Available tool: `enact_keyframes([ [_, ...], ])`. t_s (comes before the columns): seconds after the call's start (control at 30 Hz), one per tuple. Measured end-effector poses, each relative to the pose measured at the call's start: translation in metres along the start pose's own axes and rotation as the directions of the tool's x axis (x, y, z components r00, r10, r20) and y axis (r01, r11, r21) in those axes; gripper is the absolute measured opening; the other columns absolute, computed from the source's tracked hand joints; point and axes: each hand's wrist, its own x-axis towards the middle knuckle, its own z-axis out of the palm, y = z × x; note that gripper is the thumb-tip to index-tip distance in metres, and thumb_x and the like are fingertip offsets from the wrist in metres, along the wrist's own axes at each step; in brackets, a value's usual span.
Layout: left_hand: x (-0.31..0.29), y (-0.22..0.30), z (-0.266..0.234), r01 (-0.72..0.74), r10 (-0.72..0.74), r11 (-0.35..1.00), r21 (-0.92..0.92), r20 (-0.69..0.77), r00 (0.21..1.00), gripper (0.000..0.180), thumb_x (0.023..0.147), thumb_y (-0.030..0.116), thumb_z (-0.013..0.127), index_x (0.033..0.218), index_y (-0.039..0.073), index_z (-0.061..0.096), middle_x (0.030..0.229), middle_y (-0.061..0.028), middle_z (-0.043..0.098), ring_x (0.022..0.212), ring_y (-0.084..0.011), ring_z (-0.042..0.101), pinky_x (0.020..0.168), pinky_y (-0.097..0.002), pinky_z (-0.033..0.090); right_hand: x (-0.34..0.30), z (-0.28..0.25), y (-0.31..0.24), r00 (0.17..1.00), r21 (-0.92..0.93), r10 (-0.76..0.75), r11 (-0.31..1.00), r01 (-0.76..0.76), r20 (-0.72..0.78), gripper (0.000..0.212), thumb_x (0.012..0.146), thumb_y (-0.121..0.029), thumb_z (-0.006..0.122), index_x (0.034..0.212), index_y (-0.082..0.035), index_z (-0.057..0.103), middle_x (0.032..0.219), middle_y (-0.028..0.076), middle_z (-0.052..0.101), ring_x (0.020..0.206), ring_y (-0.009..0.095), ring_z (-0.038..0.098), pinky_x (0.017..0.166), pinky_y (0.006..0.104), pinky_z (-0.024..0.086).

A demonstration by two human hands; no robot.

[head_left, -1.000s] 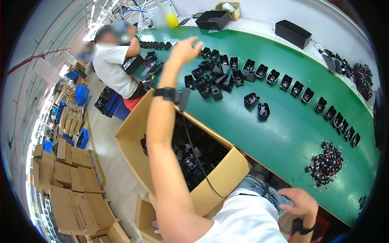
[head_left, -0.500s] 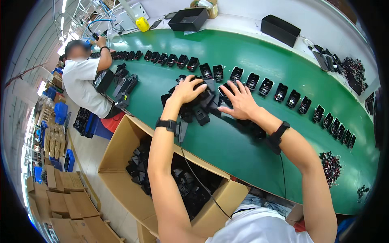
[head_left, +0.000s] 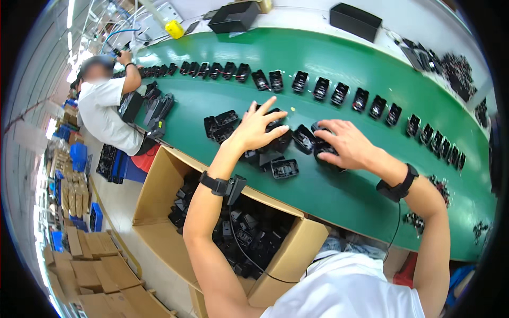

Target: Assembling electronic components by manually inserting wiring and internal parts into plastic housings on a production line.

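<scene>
My left hand (head_left: 259, 128) is over a loose pile of black plastic housings, its fingers spread apart and nothing gripped. Below its palm an open-faced black housing (head_left: 284, 168) lies face up, and more housings (head_left: 220, 124) lie to its left. My right hand (head_left: 343, 144) curls over a black plastic housing (head_left: 320, 147), thumb on the near side and fingers on the far side; part of that housing is hidden beneath the hand. Between my hands, another black housing (head_left: 304, 139) rests tilted on the green tabletop (head_left: 339, 204).
A curved row of black housings (head_left: 340, 94) runs along the table beyond my hands. An open cardboard box (head_left: 159, 233) of black parts stands at the near edge. A co-worker (head_left: 106, 103) sits at left. Small parts (head_left: 415, 222) lie at right; black trays (head_left: 355, 22) stand behind.
Several housings from the heap now lie more spread out across the table. My right hand has moved right and curled over a housing; my left hand has lifted slightly off the pile, fingers spread.
</scene>
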Motion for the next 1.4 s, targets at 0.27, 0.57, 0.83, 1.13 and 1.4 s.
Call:
enact_keyframes([
  [0.27, 0.003, 0.103, 0.013, -0.336, 0.329, 0.890, 0.307, 0.075, 0.941, 0.059, 0.085, 0.040, 0.066, 0.136, 0.017, 0.050, 0.148, -0.0133, 0.036, 0.139, -0.0407, 0.026, 0.112, -0.0555, 0.024, -0.161, -0.086, -0.021, 0.977, -0.056, 0.194, 0.978, -0.199, -0.082, 0.040, 0.082, -0.028, 0.069, 0.114, -0.005, 0.059, 0.119, 0.012, 0.059, 0.115, 0.031, 0.053, 0.097, 0.0421, 0.043],
  [0.57, -0.008, 0.157, 0.091, -0.511, 0.461, 0.800, 0.314, 0.225, 0.859, 0.069, 0.076, 0.051, 0.072, 0.133, 0.016, 0.054, 0.149, -0.0168, 0.034, 0.140, -0.0434, 0.022, 0.111, -0.0589, 0.019, -0.342, -0.048, -0.067, 0.645, 0.063, 0.612, 0.746, -0.663, -0.458, 0.041, 0.065, -0.012, 0.079, 0.104, -0.011, 0.068, 0.126, 0.013, 0.054, 0.109, 0.034, 0.054, 0.093, 0.0444, 0.046],
  [0.83, -0.017, 0.196, 0.120, -0.592, 0.563, 0.790, 0.161, 0.193, 0.803, 0.060, 0.077, 0.001, 0.063, 0.134, 0.011, 0.049, 0.138, -0.0161, 0.045, 0.121, -0.0380, 0.045, 0.101, -0.0438, 0.040, -0.305, -0.007, -0.058, 0.582, 0.134, 0.611, 0.742, -0.657, -0.537, 0.030, 0.069, -0.013, 0.077, 0.097, -0.010, 0.067, 0.089, 0.003, 0.059, 0.076, 0.021, 0.056, 0.066, 0.0332, 0.047],
  [1.13, 0.031, 0.243, 0.153, -0.535, 0.544, 0.833, -0.140, 0.032, 0.839, 0.054, 0.075, 0.022, 0.073, 0.123, 0.008, 0.053, 0.118, -0.0124, 0.056, 0.097, -0.0337, 0.061, 0.082, -0.0408, 0.052, -0.283, -0.014, -0.024, 0.808, 0.006, 0.492, 0.855, -0.518, -0.325, 0.019, 0.077, -0.017, 0.071, 0.086, -0.007, 0.059, 0.084, 0.006, 0.059, 0.075, 0.024, 0.058, 0.063, 0.0354, 0.048],
  [1.4, 0.040, 0.242, 0.167, -0.452, 0.464, 0.816, -0.359, -0.058, 0.884, 0.058, 0.072, 0.025, 0.078, 0.123, 0.009, 0.053, 0.116, -0.0145, 0.053, 0.092, -0.0354, 0.062, 0.076, -0.0406, 0.054, -0.244, -0.031, 0.008, 0.744, 0.403, 0.611, 0.774, -0.488, -0.272, 0.017, 0.084, -0.007, 0.064, 0.095, -0.004, 0.052, 0.082, 0.012, 0.063, 0.065, 0.030, 0.064, 0.056, 0.0392, 0.050],
])
